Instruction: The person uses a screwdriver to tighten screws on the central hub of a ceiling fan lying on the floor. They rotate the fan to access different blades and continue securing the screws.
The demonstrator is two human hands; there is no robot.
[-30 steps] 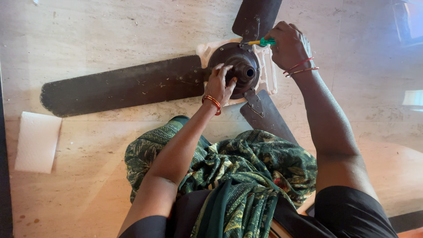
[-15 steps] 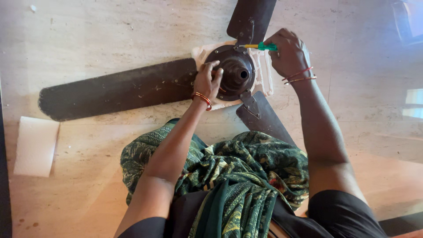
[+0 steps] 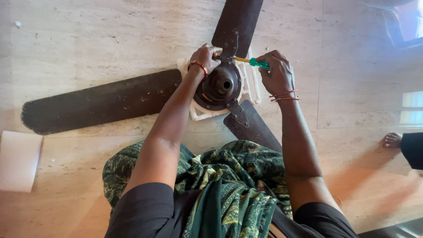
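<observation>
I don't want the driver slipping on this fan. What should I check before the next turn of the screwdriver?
1. Right hand grips the green screwdriver handle: ok.
2. Screwdriver tip seated in a screw at the blade bracket: cannot tell, too small to see.
3. Left hand steadies the motor hub: ok, it rests on the hub's rim.
4. Fan lies flat, hub on the white foam packing: ok.
5. Left fingers clear of the tip: not ok, they sit right beside it.
6. Bystander's foot clear of the blades: ok.
</observation>
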